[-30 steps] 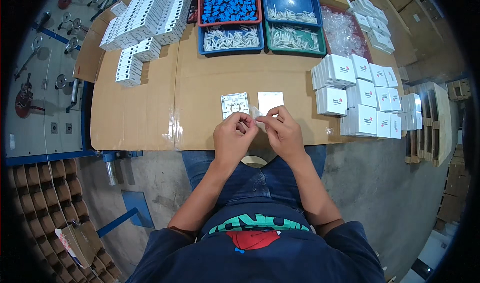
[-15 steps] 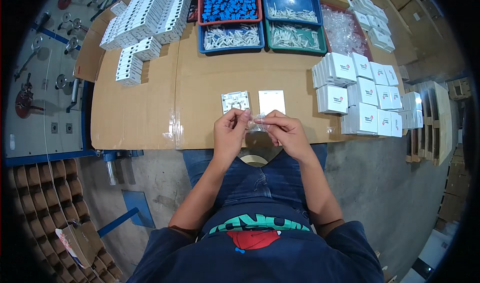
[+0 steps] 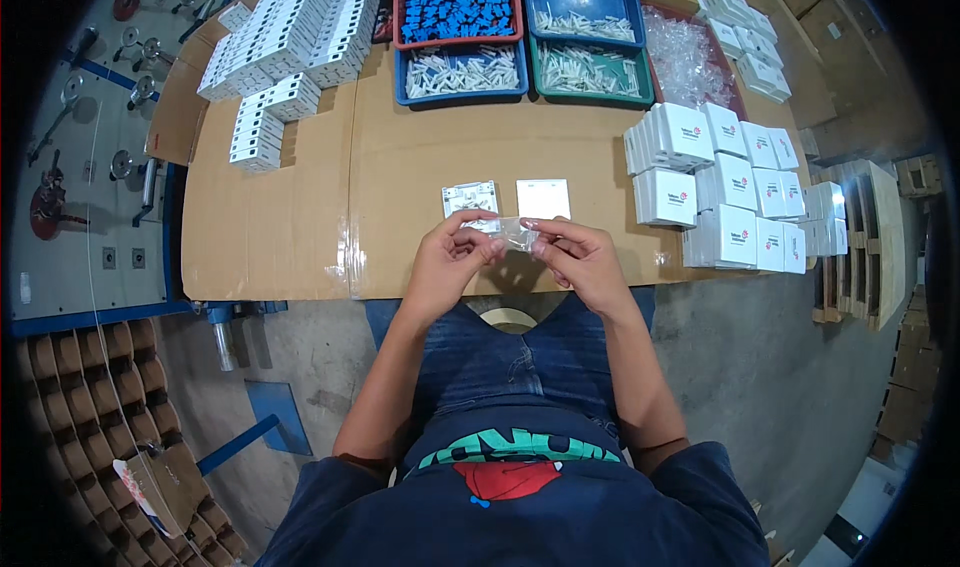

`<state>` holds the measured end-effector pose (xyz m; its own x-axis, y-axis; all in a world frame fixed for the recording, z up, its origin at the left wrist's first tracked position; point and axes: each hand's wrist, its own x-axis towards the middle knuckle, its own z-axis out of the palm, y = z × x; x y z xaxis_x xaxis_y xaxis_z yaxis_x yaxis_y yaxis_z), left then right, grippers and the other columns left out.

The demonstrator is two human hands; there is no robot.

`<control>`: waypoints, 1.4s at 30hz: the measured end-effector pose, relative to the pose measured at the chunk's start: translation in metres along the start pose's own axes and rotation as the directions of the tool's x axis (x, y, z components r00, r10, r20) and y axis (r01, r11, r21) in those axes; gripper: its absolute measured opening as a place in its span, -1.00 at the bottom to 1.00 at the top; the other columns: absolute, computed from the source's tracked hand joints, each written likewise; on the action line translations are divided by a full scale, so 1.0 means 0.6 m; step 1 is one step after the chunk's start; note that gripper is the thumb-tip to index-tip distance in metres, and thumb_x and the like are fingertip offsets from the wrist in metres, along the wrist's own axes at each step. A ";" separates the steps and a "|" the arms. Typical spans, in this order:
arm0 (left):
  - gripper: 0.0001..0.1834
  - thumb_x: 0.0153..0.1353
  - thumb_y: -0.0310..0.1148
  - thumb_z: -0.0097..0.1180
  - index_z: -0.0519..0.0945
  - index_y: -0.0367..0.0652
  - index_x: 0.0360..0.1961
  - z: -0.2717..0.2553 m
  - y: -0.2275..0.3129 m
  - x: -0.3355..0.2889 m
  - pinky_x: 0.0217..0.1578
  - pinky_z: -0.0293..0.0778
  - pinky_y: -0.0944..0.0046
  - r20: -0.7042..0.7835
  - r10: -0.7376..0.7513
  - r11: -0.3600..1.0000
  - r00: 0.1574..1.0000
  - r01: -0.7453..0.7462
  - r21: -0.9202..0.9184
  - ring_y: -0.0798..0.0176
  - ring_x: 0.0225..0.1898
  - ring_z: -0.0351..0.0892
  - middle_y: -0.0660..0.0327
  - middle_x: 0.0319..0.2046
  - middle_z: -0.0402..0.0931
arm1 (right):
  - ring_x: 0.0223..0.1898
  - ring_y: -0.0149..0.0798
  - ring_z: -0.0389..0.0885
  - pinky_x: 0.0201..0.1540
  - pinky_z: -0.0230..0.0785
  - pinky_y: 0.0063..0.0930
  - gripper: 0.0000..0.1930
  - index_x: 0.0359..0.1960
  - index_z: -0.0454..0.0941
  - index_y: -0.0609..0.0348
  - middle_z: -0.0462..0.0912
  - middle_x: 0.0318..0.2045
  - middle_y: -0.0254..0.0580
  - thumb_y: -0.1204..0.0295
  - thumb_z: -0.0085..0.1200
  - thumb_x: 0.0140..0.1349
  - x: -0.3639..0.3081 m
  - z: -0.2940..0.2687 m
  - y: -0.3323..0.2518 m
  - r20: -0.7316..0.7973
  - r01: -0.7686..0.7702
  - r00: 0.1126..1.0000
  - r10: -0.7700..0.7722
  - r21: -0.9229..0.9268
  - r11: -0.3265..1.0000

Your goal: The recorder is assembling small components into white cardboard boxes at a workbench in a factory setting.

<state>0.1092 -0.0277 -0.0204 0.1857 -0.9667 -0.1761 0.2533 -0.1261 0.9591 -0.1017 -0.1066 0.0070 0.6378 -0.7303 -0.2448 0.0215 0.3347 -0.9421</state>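
Clear plastic bag (image 3: 516,235) directly between the hands, stretched crosswise, touching the fingertips of both. Left hand (image 3: 442,268) nearly closed, thumb and forefinger pinching the bag's left side; right hand (image 3: 590,268) likewise, pinching its right side (contents, if any, too small to tell). Just beyond the left hand: white square part with its detailed inner face up (image 3: 469,197). Just beyond the right: plain white plate (image 3: 542,199). Well right of both hands, stacked white covers (image 3: 726,182).

Light: cardboard tabletop (image 3: 400,167) fairly bright — soft shadows at front | Lens: bowed edges — black corners
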 end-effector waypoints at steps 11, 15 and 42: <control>-0.08 -0.03 -0.26 0.56 0.41 -0.10 0.40 0.007 0.052 -0.012 0.22 0.38 0.08 0.203 0.367 0.575 0.908 -0.393 0.717 0.10 0.12 0.55 0.11 0.09 0.63 | -0.32 -0.60 0.47 -0.34 0.28 -0.68 -0.72 0.04 0.70 0.32 0.59 -0.33 -0.40 0.63 0.24 0.29 0.004 -0.001 0.026 0.022 0.114 0.993 -0.113 -0.326 0.939; -0.34 0.02 -0.21 0.50 0.60 -0.08 0.19 0.008 0.031 -0.002 0.32 0.28 0.05 0.335 0.316 0.537 0.888 -0.458 0.708 0.07 0.12 0.59 0.13 0.03 0.67 | -0.37 -0.61 0.44 -0.37 0.26 -0.66 -0.79 -0.05 0.73 0.32 0.61 -0.36 -0.41 0.61 0.25 0.29 -0.001 0.011 0.011 0.032 0.140 0.990 -0.138 -0.376 0.916; -0.63 0.17 -0.47 0.44 0.66 -0.27 0.00 0.005 -0.044 -0.004 -0.02 0.55 0.31 0.027 0.201 0.903 0.979 -0.196 0.383 0.36 -0.14 0.66 0.21 -0.19 0.72 | -0.39 -0.12 0.68 -0.29 0.53 -0.31 -0.74 0.00 0.73 0.10 0.74 -0.23 -0.04 0.35 0.18 0.34 0.037 -0.013 -0.040 0.013 0.154 0.981 -0.195 -0.663 0.732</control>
<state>0.0991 -0.0226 -0.0447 0.2076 -0.9779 0.0260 -0.1708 -0.0100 0.9853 -0.0939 -0.1353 0.0224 0.6311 -0.7738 -0.0538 -0.3969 -0.2626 -0.8795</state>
